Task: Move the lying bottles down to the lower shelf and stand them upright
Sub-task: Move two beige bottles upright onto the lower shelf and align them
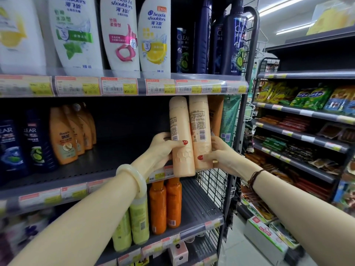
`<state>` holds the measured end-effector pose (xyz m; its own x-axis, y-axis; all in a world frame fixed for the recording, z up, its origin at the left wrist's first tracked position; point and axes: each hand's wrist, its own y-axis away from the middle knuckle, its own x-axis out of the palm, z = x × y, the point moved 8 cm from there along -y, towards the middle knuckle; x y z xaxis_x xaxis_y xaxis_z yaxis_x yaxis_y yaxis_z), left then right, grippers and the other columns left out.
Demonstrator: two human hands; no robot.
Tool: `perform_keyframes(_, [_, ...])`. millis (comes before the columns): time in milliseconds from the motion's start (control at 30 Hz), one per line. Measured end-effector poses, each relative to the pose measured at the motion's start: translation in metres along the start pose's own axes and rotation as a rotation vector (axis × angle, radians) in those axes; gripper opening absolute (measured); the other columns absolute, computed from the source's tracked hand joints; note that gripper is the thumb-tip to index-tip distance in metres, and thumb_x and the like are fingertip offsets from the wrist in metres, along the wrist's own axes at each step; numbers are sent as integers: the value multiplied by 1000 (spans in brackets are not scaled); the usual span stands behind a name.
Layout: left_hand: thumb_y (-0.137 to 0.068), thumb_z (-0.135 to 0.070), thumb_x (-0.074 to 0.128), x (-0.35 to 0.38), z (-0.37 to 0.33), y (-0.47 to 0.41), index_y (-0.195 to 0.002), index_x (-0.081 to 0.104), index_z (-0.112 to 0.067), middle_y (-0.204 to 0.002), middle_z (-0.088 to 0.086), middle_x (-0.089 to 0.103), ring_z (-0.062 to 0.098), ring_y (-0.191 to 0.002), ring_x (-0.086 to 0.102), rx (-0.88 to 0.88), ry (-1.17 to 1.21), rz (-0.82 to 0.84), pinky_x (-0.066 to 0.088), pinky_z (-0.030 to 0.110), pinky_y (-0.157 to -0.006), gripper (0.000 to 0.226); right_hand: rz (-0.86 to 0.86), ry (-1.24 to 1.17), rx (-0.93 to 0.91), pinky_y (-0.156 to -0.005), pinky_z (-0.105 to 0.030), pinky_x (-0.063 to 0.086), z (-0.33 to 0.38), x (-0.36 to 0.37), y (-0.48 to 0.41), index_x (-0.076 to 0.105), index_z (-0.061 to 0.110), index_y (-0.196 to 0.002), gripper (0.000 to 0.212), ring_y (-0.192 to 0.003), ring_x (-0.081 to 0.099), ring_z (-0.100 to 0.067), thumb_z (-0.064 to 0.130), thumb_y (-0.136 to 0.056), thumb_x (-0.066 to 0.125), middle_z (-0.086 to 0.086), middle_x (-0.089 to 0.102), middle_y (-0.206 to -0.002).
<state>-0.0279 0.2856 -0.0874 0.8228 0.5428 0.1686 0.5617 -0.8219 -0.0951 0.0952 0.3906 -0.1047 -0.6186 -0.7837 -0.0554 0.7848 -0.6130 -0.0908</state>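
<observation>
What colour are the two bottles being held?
Pale peach bottles, one in each hand, seen in the head view.

white shampoo bottles [119, 35], snack packets [307, 98]

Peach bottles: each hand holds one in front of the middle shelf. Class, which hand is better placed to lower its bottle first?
Probably the left hand: its peach bottle already hangs below the middle shelf edge, lower than the right hand's bottle.

Bright, even light comes from ceiling tube lights [284, 6] at upper right. Glare washes the plastic price strip [123, 86]. Wide-angle distortion bends shelf edges; the left-edge bottles [11, 143] and forearms blur softly.
</observation>
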Motion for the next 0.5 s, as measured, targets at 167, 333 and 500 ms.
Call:
perform_keyframes(167, [-78,7,66,2,0,3,-120,51,-5,-98,9,65,22,-90,65,-2,-25,29,56,42,-78,46,-56,-89,4,-87,-48,51,1,-5,6,43,7,-127,44,-103,59,-23,0,-87,58,-8,60,-115])
perform_keyframes(333, [-78,5,67,1,-1,8,-119,49,-6,-100,9,63,22,-92,64,4,-4,50,55,43,-83,46,-55,-159,19,-90,-45,48,0,-6,10,44,1,-125,47,-99,60,-25,-11,-82,58,-15,60,-115])
perform_keyframes(500, [-76,7,69,-2,2,12,-124,49,-2,-109,12,62,24,-98,63,8,-50,56,55,43,-84,52,-13,-75,33,-100,-55,44,3,1,20,43,8,-126,53,-112,58,-30,-14,-80,58,-14,61,-121])
